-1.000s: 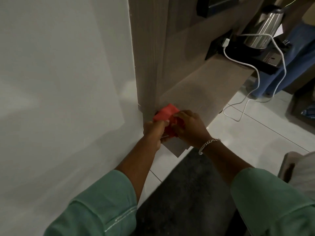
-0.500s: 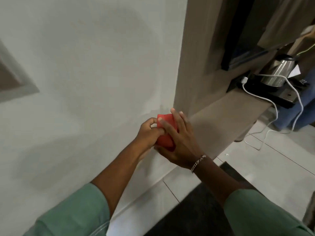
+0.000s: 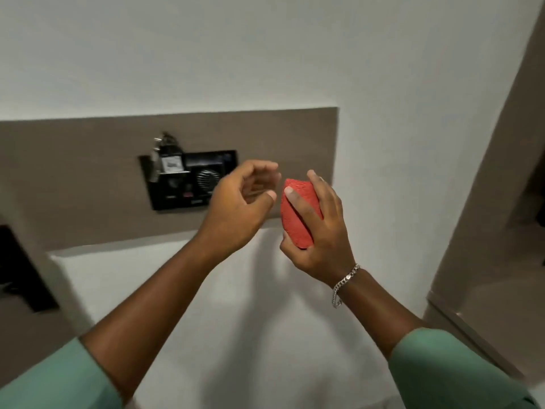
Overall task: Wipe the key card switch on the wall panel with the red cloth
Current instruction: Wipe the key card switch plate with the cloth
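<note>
White wall (image 3: 265,54) crossed by a taupe wall panel (image 3: 73,184); brown cabinet edge (image 3: 501,172) at the right. Black key card switch (image 3: 182,184) set in the panel, a tagged key bunch (image 3: 165,154) hanging from its slot — tag writing too blurred to read. Left hand (image 3: 239,208) half open, fingers curled, empty, just in front of the switch's right edge. Right hand (image 3: 318,225) wrapped around the folded red cloth (image 3: 298,214) — beside the left, clear of the switch. Silver bracelet (image 3: 345,284) on the right wrist.
</note>
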